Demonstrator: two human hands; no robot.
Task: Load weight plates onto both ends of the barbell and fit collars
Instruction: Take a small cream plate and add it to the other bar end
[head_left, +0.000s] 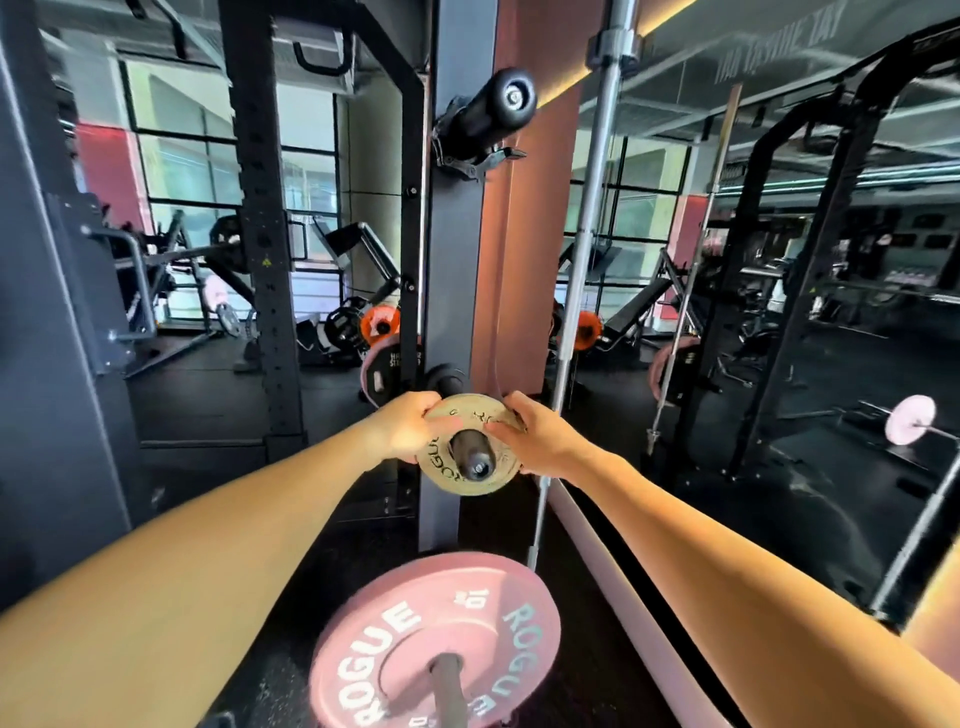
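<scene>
Head view, small plate (457, 467) face-on, both hands gripping

You are seeing daylight coming through the windows (208, 171) behind, the wide lens is bending the rack posts (260, 234) at the edges, and the mirror (779, 260) side is staying dim.

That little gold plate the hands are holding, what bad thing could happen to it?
1. The small gold plate sits on a storage peg on the rack post. If it slides off suddenly, the left hand or right hand might lose its hold on the rim.
2. A dropped plate would probably fall toward the pink plate already on the barbell sleeve right below.
</scene>
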